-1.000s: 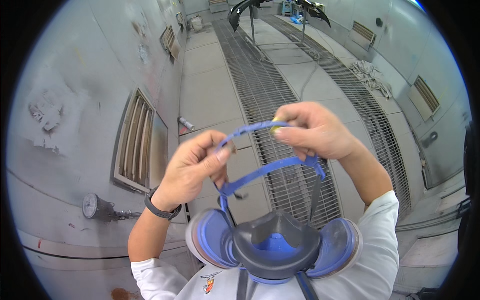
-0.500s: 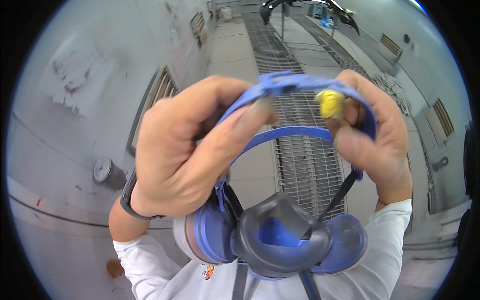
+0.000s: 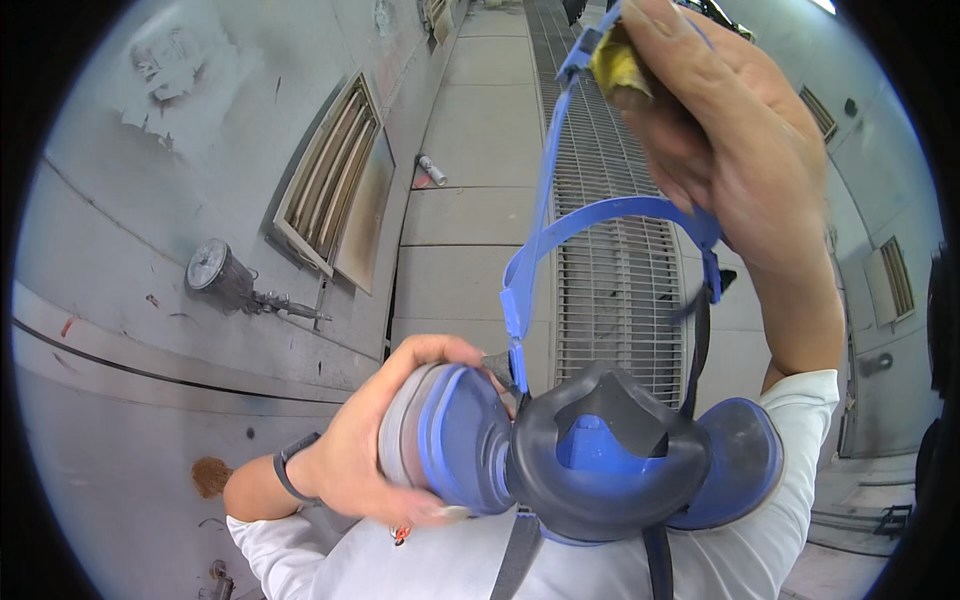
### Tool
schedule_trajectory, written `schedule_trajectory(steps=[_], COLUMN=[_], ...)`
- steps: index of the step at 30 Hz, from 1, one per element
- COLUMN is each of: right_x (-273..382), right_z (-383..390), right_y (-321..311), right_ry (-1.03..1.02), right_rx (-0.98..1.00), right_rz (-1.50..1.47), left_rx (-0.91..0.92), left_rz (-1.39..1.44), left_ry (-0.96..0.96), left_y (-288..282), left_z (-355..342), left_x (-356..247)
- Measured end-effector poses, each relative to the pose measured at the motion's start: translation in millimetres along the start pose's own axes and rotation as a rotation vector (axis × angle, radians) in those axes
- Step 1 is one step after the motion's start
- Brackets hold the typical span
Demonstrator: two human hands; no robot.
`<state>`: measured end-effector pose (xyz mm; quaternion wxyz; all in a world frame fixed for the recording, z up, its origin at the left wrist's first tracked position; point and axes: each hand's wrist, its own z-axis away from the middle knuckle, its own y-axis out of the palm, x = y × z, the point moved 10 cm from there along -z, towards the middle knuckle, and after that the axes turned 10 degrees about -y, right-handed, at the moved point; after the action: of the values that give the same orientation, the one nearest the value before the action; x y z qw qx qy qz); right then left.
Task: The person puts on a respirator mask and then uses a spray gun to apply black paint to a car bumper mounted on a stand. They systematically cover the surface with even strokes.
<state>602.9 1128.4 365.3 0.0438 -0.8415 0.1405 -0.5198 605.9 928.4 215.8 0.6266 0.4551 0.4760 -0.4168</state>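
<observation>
In front of my chest is a half-face respirator (image 3: 610, 500) with a dark grey rubber facepiece, blue inside, and a round filter cartridge on each side. My left hand (image 3: 375, 450) wraps round the left cartridge (image 3: 440, 440), thumb below and fingers above. Higher up at the right, my right hand (image 3: 725, 120) is closed on the blue head strap (image 3: 550, 180) and pulls it upward. A crumpled yellow piece (image 3: 618, 68) sits by its fingers; whether it is stuck to the strap or held, I cannot tell. Black straps (image 3: 655, 560) hang below the facepiece.
A spray gun (image 3: 230, 275) is on the left wall beside a slatted vent (image 3: 335, 180). A small can (image 3: 432, 170) lies on the floor near that wall. Metal grating (image 3: 620, 310) runs down the floor's middle. More vents (image 3: 890, 280) show on the right wall.
My left hand has let go of the head strap and moved down onto the left cartridge. The right hand has risen, drawing the strap up. The view has tilted and shifted.
</observation>
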Motion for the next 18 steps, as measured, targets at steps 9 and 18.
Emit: schedule_trajectory(steps=[9,18], right_x=[-24,-4], right_z=[-25,-52], right_y=[-44,1], right_ry=[0.055,0.047], right_rx=[-0.286,-0.067], right_rz=[-0.020,0.049], left_rx=[-0.354,-0.137], left_rz=[-0.383,-0.596], left_ry=[0.625,0.659], left_y=[24,43], left_z=[86,88], left_x=[-67,-81])
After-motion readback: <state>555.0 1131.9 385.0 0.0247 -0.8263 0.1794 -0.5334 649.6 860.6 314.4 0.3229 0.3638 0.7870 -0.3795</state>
